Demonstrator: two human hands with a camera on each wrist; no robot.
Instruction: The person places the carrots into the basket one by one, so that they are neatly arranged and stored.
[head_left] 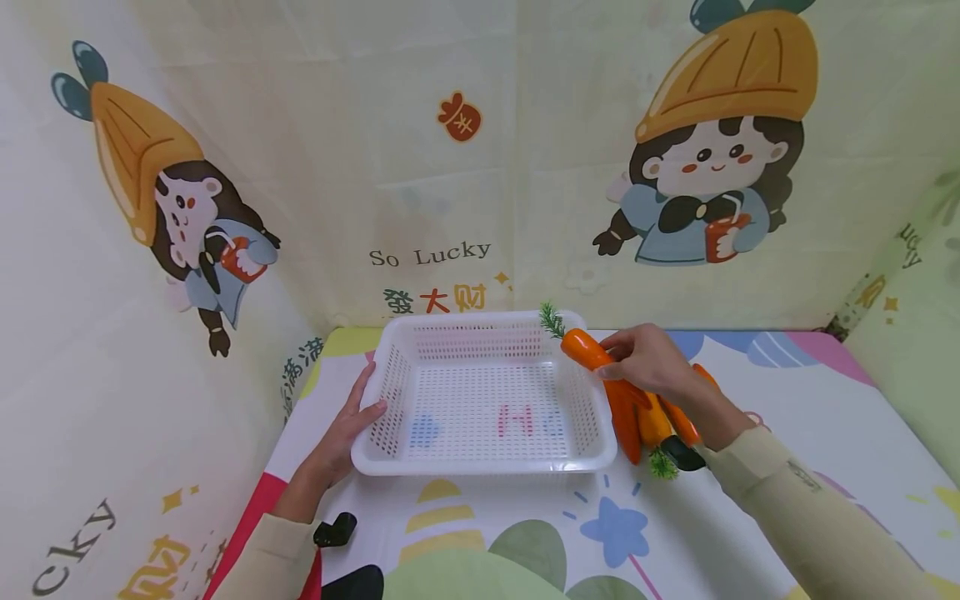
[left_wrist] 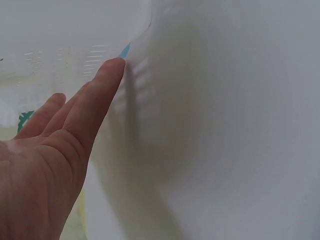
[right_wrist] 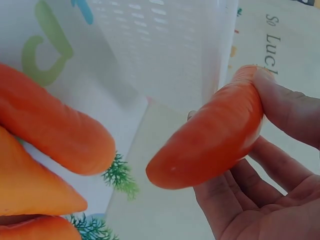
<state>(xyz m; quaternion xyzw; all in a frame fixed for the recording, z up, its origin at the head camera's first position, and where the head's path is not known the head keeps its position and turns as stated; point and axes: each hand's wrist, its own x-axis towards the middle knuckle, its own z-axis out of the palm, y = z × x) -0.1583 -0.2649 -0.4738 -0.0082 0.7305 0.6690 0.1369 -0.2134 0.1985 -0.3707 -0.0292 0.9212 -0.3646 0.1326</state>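
A white perforated plastic basket stands on the table. My left hand holds its left side, thumb over the rim and fingers against the outside; the left wrist view shows the fingers nearly straight. My right hand pinches a toy-like orange carrot with a green leafy top, above the basket's right rim. In the right wrist view the same carrot lies between thumb and fingers, its tip free. Several more carrots lie beside the basket's right wall, below this hand, partly hidden by it.
The table cover has colourful printed shapes, some visible through the basket's holes. A cream printed cloth hangs behind and at both sides. Small black objects show near the left sleeve, and another black piece by the right wrist.
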